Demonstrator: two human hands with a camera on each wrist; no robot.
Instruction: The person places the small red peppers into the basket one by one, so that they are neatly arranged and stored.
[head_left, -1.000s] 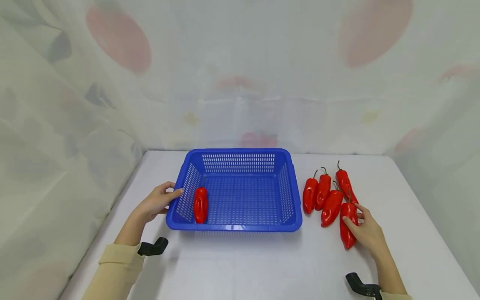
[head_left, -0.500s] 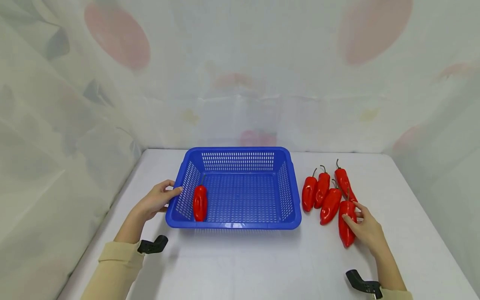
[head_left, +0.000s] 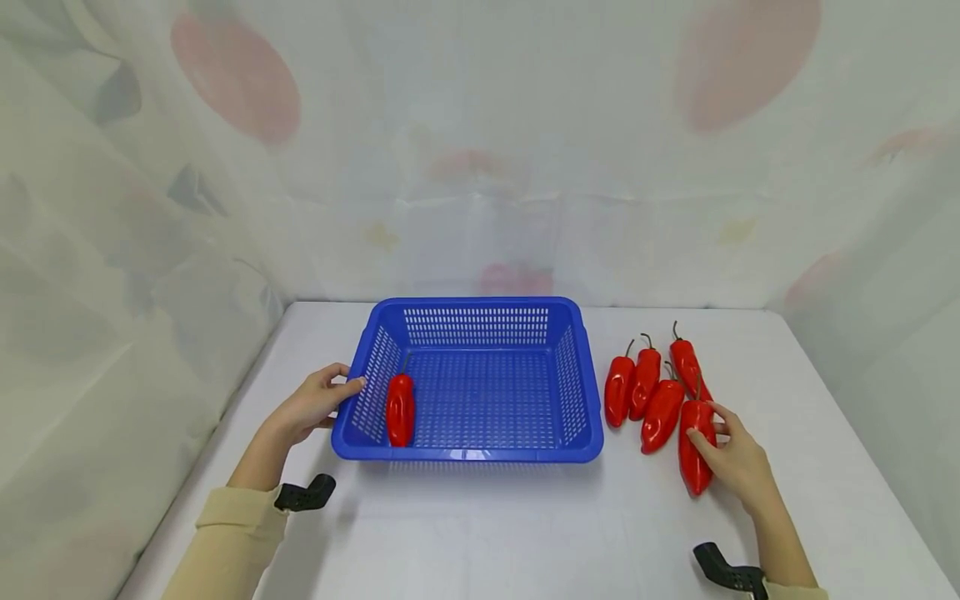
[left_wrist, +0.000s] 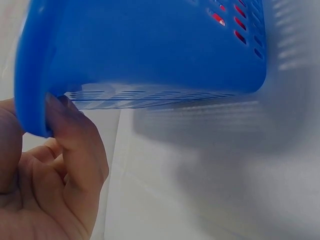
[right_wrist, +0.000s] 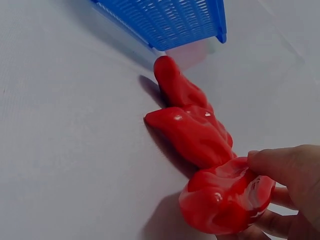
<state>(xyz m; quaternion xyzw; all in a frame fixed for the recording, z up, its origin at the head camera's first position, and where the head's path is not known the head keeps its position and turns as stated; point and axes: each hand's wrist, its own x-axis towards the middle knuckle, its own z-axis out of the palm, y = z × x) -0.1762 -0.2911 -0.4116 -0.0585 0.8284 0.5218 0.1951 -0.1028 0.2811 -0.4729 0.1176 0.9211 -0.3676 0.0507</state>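
Note:
My left hand (head_left: 311,402) grips the left rim of a blue plastic basket (head_left: 472,456), thumb over the edge and fingers beneath, as the left wrist view shows. Inside the basket, along its left side, lies one red chili pepper (head_left: 401,410) with its stem pointing away. To the right of the basket my right hand (head_left: 738,458) holds the nearest red pepper (head_left: 695,454) between thumb and fingers. In the right wrist view this pepper (right_wrist: 215,200) is pinched from its side, with other red peppers (right_wrist: 192,135) lying just beyond it.
Several more red peppers (head_left: 662,417) lie close together between the basket and my right hand, stems away from me. All stands on a white-covered table (head_left: 480,533). A pale patterned cloth (head_left: 480,167) hangs behind and along both sides.
Hands, basket and peppers keep nearly the same places; the pepper in my right hand has shifted only very slightly.

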